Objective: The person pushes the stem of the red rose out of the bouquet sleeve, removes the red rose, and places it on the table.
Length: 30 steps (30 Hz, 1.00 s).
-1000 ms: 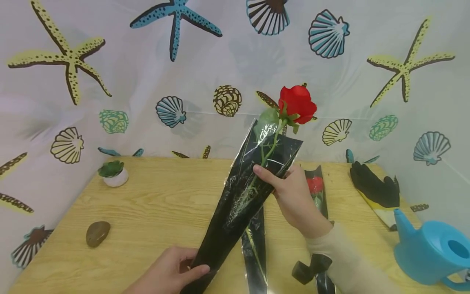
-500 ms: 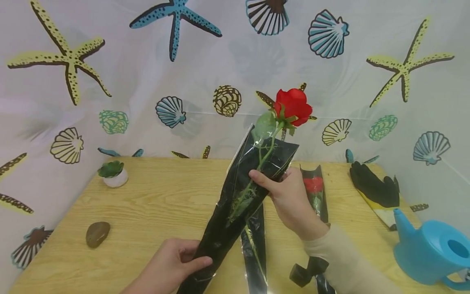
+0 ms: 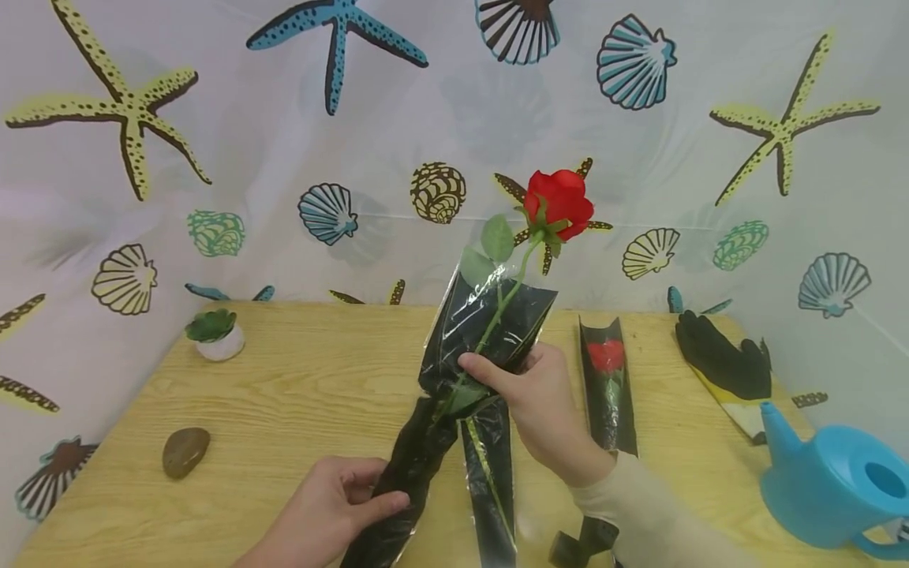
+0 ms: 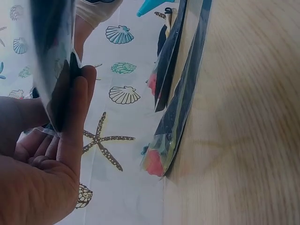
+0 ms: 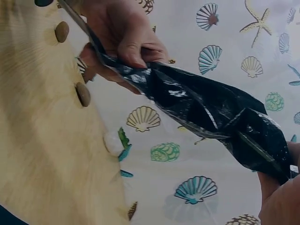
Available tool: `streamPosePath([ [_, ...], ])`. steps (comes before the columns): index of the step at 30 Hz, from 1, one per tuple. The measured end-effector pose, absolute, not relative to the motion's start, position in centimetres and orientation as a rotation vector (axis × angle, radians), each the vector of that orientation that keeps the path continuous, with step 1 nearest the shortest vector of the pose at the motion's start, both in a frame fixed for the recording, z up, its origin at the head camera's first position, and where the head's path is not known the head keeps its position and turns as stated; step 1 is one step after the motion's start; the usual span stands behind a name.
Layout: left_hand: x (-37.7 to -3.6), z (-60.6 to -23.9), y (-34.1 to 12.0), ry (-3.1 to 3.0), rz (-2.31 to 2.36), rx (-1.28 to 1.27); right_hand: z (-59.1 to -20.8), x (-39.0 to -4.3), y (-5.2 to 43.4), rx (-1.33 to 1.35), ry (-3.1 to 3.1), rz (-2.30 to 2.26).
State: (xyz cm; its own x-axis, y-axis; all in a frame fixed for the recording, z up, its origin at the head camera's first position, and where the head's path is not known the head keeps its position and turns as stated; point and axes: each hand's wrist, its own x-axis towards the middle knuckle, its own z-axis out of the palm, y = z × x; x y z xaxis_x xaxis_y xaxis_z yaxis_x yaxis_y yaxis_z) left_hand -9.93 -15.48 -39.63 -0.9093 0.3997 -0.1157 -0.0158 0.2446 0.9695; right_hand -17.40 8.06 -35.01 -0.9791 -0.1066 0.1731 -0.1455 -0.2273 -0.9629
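Head view: a red rose (image 3: 559, 203) in a black plastic sleeve (image 3: 454, 379) is held tilted above the wooden table (image 3: 298, 394), with the bloom, upper stem and two leaves standing clear of the sleeve's open mouth. The sleeve is crumpled and creased at mid-length. Its upper part, together with the stem inside, is gripped by the right hand (image 3: 533, 394), thumb across the front. Its lower end is pinched by the left hand (image 3: 334, 505) between thumb and fingers, just above the table's near edge; the same grip is seen in the left wrist view.

Beneath the held sleeve, two more sleeved roses lie flat on the table, one (image 3: 490, 481) directly under the hands and another (image 3: 607, 379) just to the right. Farther right lie a black glove (image 3: 720, 359) and a blue watering can (image 3: 831, 481). At the left, a small potted succulent (image 3: 215, 333) and a brown stone (image 3: 185, 451) are seen well apart.
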Motion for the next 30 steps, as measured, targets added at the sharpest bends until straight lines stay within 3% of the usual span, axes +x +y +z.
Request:
streamPosePath([
  [21, -9.4, -41.1, -18.8, 1.864, 1.559, 0.417, -35.9, -17.3, 9.2, 0.286, -1.937, 2.661],
  [30, -10.4, -39.7, -17.8, 1.887, 1.585, 0.468, -36.6, -16.6, 8.2, 0.354, -2.041, 2.675],
])
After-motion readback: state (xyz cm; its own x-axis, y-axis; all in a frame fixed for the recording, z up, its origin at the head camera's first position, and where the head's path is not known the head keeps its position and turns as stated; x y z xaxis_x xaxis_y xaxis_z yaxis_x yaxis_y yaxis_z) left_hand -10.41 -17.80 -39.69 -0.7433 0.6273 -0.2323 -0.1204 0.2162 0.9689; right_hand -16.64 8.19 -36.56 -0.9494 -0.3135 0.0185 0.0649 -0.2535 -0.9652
